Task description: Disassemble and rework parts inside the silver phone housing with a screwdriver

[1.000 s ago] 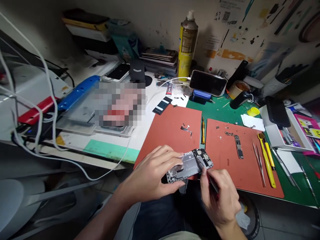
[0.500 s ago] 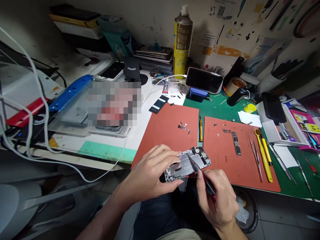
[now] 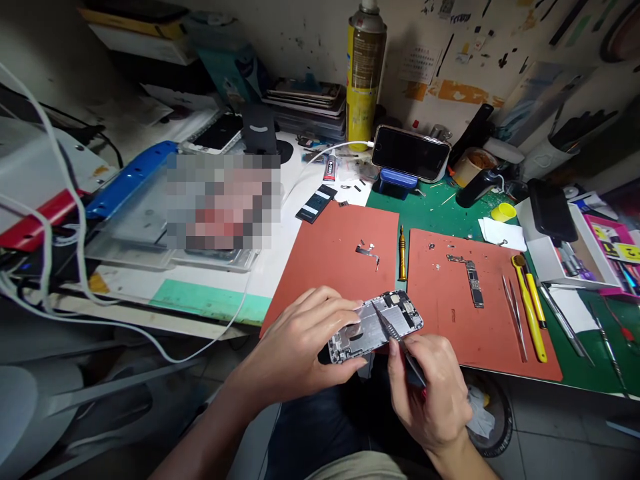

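My left hand [image 3: 305,340] grips an opened phone housing [image 3: 367,330] by its left end, thumb below and fingers over the top. The housing is tilted, with bare silver metal inside and dark parts at its right end. Between the thumb and fingers of my right hand [image 3: 433,387] are grey pointed tweezers [image 3: 393,331] with a ridged grip. Their tip points at the upper inner edge of the housing; whether it touches, I cannot tell. Beyond my hands, a small flex cable [image 3: 369,252] lies on the left orange mat [image 3: 320,267].
A narrow logic board [image 3: 474,283] and silver tweezers [image 3: 514,317] lie on the right orange mat [image 3: 430,327]. A gold screwdriver [image 3: 402,255] sits between the mats. Behind stand a propped phone [image 3: 411,153] and a yellow spray can [image 3: 364,87]. A white cable [image 3: 165,353] hangs at the left.
The view has shifted slightly. Both hands keep their holds, and the tweezers stay over the housing with their tip near the upper edge, shifted very little.
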`<state>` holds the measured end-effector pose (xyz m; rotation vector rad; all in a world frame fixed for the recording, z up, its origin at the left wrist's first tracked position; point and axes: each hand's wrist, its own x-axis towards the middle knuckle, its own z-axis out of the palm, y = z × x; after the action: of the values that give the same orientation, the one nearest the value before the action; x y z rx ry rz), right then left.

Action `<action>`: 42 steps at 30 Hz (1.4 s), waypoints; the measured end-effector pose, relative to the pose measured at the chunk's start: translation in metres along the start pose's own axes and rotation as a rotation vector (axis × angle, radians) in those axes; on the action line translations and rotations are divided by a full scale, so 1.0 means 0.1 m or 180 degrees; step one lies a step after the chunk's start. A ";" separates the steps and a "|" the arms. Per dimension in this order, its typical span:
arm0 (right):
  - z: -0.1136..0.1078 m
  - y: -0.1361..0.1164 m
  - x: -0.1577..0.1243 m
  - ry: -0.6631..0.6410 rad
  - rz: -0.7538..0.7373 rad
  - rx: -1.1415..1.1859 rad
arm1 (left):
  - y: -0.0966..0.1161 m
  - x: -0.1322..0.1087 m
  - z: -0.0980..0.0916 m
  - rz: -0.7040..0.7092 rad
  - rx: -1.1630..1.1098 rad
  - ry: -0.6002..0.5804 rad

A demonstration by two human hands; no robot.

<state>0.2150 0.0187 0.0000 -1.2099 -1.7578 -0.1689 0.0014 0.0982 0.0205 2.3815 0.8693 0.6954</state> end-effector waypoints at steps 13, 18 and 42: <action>0.05 -0.01 -0.02 -0.0037 0.0013 -0.0023 | 0.01 0.00 -0.03 -0.0059 -0.0026 -0.0084; 0.01 -0.02 0.00 -0.0052 0.0049 -0.0028 | 0.00 0.01 -0.04 0.0040 -0.0029 -0.0076; -0.04 0.04 0.00 0.0089 0.0147 -0.0217 | 0.02 0.03 -0.04 -0.0013 0.0034 -0.0134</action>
<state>0.2206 0.0182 0.0010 -1.2902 -1.7104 -0.2191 0.0013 0.1001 0.0254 2.3944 0.8618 0.6382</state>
